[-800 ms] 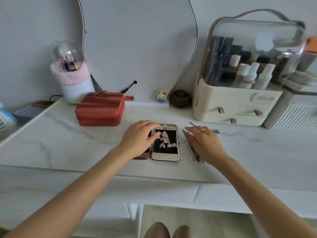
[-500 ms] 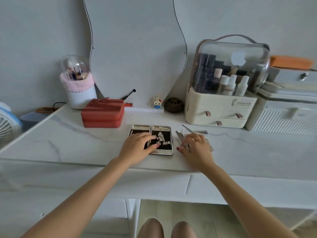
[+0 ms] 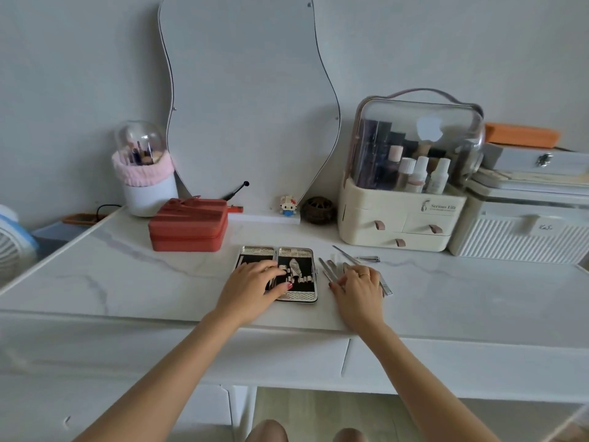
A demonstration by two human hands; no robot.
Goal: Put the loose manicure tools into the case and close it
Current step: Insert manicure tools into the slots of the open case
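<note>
The manicure case (image 3: 296,253) lies open and flat on the white marble table, silver-rimmed with a black lining and metal clips on its right half. My left hand (image 3: 251,288) rests flat on the case's left half, fingers spread across the hinge. Several loose metal tools (image 3: 328,270) lie just right of the case, and a small nail clipper (image 3: 369,259) sits behind them. My right hand (image 3: 358,290) lies over the loose tools, fingers bent down onto them; whether it grips one is hidden.
A red box (image 3: 189,226) stands behind the case to the left. A cream cosmetics organiser (image 3: 398,218) and a white ribbed box (image 3: 522,234) stand at the back right. A mirror (image 3: 248,100) leans on the wall. The table's front edge is just below my wrists.
The view has pulled back and tilted up. My right hand has slid a little toward me over the loose tools. My left hand stays on the case.
</note>
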